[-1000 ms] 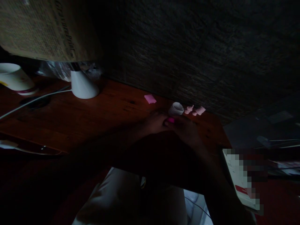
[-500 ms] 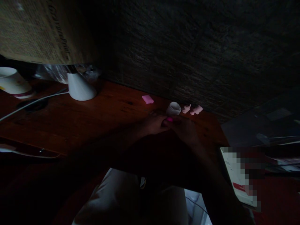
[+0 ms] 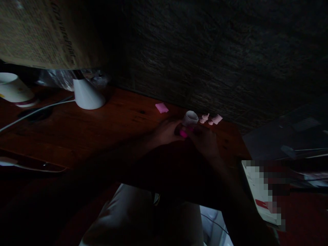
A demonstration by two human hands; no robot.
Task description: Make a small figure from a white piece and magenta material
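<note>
Dim light, wooden tabletop (image 3: 123, 114) running along a dark textured wall (image 3: 179, 58). Magenta lump (image 3: 183, 133) held between the two hands, just on the near side of a small white cup (image 3: 190, 119). Left hand (image 3: 167, 132) comes in from the left, thumb and fingers curled round the lump's left side, pinching it. Right hand (image 3: 205, 139) meets it from the right, fingers pressed over the lump's upper and right part (exact placing of the fingertips lost in shadow). Cup upright, opening up, close by the hands; cannot tell whether they touch it. Right of the cup, near the wall: a knobbly pale pink piece (image 3: 204, 118), then a blocky pale pink piece (image 3: 217, 119) beside it. Left of the cup, toward the far edge: a flat pink square (image 3: 162, 108), lying apart. Far left: lamp with a white cone base (image 3: 88, 95) and printed shade (image 3: 38, 37), pale cable (image 3: 38, 109) trailing left; a paper cup (image 3: 16, 90) stands left of the lamp, upright
</note>
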